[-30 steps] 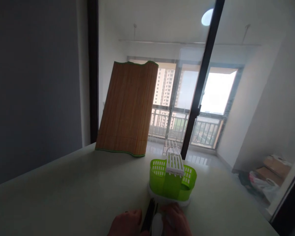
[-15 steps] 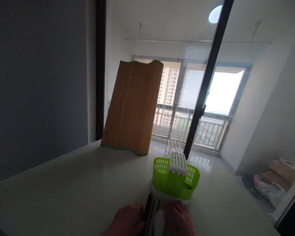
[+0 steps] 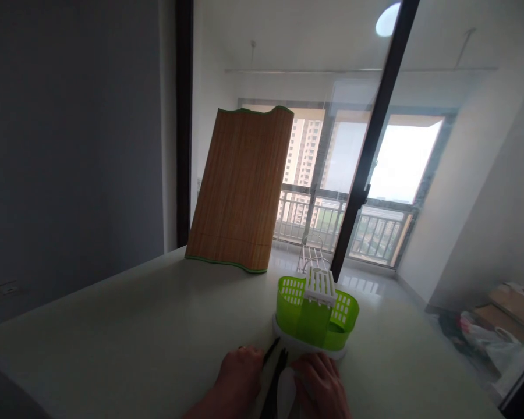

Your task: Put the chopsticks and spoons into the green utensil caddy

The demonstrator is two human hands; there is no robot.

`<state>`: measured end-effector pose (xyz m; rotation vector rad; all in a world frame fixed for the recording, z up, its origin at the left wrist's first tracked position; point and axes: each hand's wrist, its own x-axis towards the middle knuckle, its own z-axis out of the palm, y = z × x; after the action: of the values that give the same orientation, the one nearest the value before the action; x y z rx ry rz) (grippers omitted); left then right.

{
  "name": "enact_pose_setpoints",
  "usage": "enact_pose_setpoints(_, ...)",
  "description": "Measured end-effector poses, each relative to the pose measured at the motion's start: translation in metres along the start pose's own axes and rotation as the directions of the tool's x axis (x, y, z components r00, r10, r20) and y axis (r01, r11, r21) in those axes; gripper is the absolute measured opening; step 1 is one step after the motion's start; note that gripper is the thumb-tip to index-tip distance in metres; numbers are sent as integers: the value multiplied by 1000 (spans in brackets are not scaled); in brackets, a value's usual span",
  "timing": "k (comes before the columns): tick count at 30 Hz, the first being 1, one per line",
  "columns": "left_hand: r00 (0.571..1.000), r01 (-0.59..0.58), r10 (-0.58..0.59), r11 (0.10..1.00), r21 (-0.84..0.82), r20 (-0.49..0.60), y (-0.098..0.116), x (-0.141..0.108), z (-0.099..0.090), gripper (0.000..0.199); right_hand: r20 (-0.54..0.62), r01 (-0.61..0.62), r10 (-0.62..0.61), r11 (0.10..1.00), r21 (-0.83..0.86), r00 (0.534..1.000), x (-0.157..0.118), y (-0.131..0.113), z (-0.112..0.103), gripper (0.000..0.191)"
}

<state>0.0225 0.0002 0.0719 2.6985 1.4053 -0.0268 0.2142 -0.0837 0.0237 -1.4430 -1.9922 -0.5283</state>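
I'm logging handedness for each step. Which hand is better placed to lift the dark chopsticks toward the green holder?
Probably the left hand: its fingers lie right against the dark chopsticks. The right hand rests beside them, over a white utensil, just before the green holder.

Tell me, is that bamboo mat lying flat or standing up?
Standing up. The bamboo mat rests its lower edge on the white table, tilted slightly.
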Motion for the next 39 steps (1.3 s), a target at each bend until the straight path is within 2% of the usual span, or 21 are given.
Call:
enact_pose_setpoints(3, 997, 71, -70, 997, 16, -37, -4, 4, 0, 46, -84, -149, 144, 987, -60, 986, -7, 15, -1, 30)
enact_pose_setpoints(6, 992, 92, -92, 996, 1, -81, -8, 4, 0, 49, -199, -362, 343, 930, -69, 918, -13, 33, -3, 43)
enact_pose_setpoints(8, 992, 85, -83, 996, 16, -97, -11, 2, -1, 49, -197, -463, 447, 886, -40, 873, -16, 44, -4, 49)
enact_pose_setpoints(10, 992, 78, -74, 996, 38, -106, -15, 1, -2, 46, -132, -508, 499, 860, -42, 856, -18, 53, -5, 53)
enact_pose_setpoints(14, 987, 85, -81, 996, 27, -139, -29, 0, -15, 35, -28, -477, 477, 876, -67, 879, -18, 60, -8, 48)
enact_pose_setpoints(18, 964, -55, 20, 990, -126, -266, -42, -3, -44, 33, -77, -441, 440, 897, -7, 895, -17, 57, -10, 31)
enact_pose_setpoints(21, 942, -135, 38, 953, -272, -334, -46, -6, -67, 26, -132, -408, 406, 913, 15, 904, -16, 55, -10, 24)
enact_pose_setpoints(25, 927, -214, -5, 814, -540, -375, -49, -7, -80, 27, -188, -393, 397, 917, 63, 898, -18, 60, -9, 16)
enact_pose_setpoints(28, 939, -227, -39, 673, -704, -341, -50, -6, -77, 32, -211, -384, 394, 919, 87, 895, -20, 64, -10, 11)
enact_pose_setpoints(30, 949, -219, -39, 628, -747, -312, -52, -6, -73, 34, -214, -376, 385, 923, 84, 898, -21, 64, -10, 11)
enact_pose_setpoints(33, 949, -214, -41, 647, -732, -313, -56, -5, -72, 33, -219, -374, 377, 926, 54, 900, -22, 64, -10, 13)
enact_pose_setpoints(39, 929, -203, -51, 757, -621, -365, -62, -3, -80, 30, -199, -363, 354, 932, -9, 914, -26, 68, -7, 15)
